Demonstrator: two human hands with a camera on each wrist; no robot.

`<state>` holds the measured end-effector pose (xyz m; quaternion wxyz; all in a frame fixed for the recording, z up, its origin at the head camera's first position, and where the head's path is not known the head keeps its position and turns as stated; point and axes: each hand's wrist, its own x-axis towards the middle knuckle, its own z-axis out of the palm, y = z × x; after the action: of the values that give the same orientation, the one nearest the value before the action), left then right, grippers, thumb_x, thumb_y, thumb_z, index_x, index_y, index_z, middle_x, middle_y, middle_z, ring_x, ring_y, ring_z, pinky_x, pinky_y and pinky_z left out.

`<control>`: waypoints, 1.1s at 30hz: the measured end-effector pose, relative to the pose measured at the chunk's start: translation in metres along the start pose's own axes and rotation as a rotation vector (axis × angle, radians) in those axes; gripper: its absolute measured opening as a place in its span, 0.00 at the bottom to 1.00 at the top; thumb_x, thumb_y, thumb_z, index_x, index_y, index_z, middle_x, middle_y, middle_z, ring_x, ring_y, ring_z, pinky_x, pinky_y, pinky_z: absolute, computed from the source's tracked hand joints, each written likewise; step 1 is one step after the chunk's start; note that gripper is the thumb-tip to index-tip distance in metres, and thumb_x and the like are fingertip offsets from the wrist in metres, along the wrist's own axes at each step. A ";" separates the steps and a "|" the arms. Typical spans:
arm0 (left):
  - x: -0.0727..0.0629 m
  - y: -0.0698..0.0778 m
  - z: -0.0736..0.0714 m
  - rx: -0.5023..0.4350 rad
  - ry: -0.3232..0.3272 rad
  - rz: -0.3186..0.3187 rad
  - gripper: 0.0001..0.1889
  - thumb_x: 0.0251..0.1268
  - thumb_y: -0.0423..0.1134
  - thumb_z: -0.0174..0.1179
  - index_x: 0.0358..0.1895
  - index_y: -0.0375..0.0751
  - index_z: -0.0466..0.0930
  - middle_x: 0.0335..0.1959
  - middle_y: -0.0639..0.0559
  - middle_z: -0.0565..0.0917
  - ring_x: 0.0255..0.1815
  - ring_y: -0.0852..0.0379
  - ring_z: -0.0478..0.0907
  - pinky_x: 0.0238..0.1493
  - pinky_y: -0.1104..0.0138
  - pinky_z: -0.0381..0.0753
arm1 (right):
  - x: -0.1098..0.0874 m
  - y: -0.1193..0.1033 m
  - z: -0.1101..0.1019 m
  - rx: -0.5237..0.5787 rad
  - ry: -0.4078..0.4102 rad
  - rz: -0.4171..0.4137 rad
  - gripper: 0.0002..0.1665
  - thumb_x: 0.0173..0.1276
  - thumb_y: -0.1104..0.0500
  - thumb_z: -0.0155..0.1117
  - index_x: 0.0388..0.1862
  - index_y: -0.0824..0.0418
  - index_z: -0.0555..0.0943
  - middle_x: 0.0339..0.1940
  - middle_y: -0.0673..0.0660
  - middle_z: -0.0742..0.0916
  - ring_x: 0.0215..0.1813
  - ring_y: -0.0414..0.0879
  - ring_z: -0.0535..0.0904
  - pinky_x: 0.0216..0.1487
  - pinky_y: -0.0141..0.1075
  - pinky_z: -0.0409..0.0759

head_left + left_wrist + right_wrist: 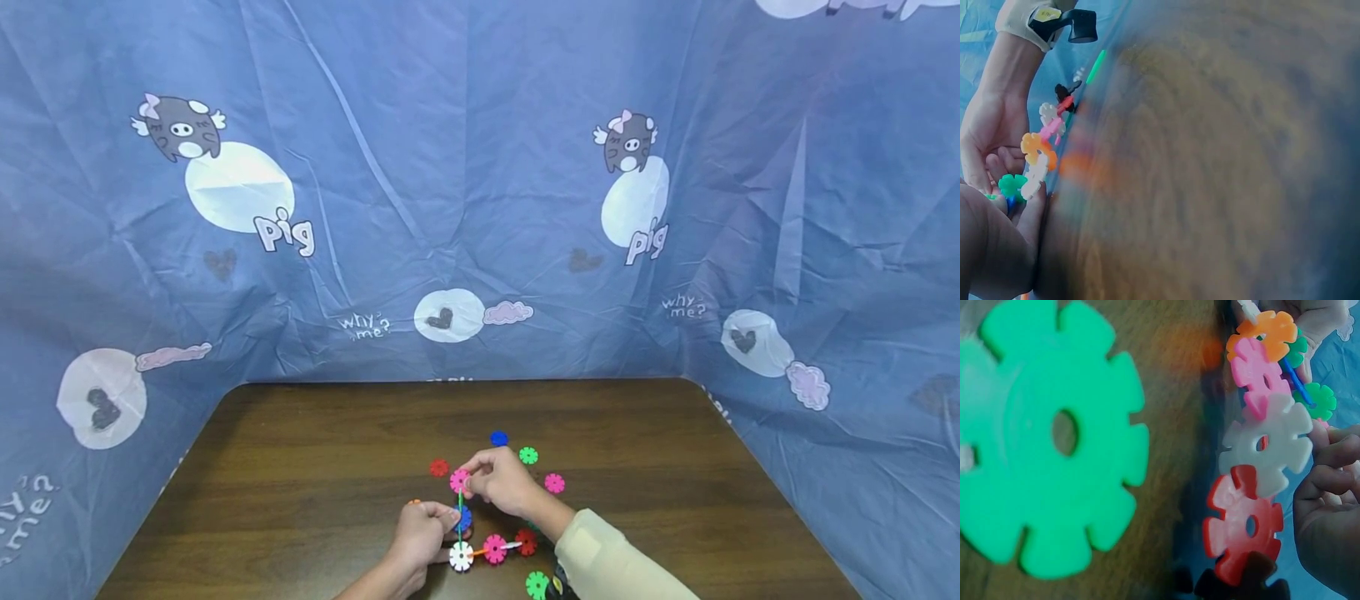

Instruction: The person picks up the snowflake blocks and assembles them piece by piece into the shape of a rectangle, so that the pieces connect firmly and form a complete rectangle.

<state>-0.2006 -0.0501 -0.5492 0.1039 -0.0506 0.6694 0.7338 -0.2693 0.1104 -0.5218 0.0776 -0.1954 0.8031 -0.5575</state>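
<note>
Head view evenly bright; left wrist dimmer, tabletop (1210, 156) blurred.

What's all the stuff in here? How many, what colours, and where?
Wood-look table: one, dark brown, head view's bottom
Printed cloth: one backdrop, blue with pigs, behind the table
Chain of joined flower-shaped plastic discs: one, multicoloured, head view's lower centre
Loose flower-shaped plastic discs: four (red, blue, green, pink), on the table
Green plastic disc: one, bottom of the head view; maybe joined
Orange plastic piece: one, mostly hidden, left of the chain
Wrist-worn device: one, black, right wrist
Cloth sleeve: one, cream, right arm
Left hand: one, bare, gripping the chain
Right hand: one, bare, pinching its pink disc
</note>
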 end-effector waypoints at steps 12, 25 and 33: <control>-0.002 0.002 0.002 -0.011 0.021 -0.006 0.06 0.71 0.27 0.57 0.36 0.25 0.79 0.28 0.46 0.86 0.30 0.54 0.85 0.31 0.58 0.89 | -0.004 -0.006 -0.001 0.039 -0.027 0.004 0.08 0.61 0.78 0.60 0.39 0.79 0.81 0.26 0.73 0.85 0.19 0.39 0.71 0.20 0.25 0.71; -0.002 0.003 0.002 -0.015 0.047 -0.008 0.07 0.72 0.27 0.57 0.35 0.25 0.79 0.26 0.46 0.86 0.29 0.55 0.85 0.30 0.60 0.88 | 0.001 0.000 -0.001 0.019 -0.048 -0.025 0.07 0.60 0.76 0.63 0.37 0.73 0.83 0.23 0.65 0.86 0.18 0.40 0.74 0.19 0.28 0.74; 0.000 0.002 0.001 -0.018 0.045 -0.013 0.07 0.71 0.29 0.58 0.37 0.25 0.80 0.27 0.47 0.86 0.29 0.56 0.84 0.30 0.61 0.88 | 0.005 0.010 -0.006 0.066 -0.075 0.053 0.07 0.63 0.74 0.64 0.40 0.71 0.83 0.25 0.62 0.88 0.17 0.39 0.75 0.20 0.28 0.75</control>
<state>-0.2010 -0.0491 -0.5468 0.0929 -0.0724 0.6647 0.7378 -0.2782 0.1169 -0.5281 0.1289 -0.1920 0.7857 -0.5738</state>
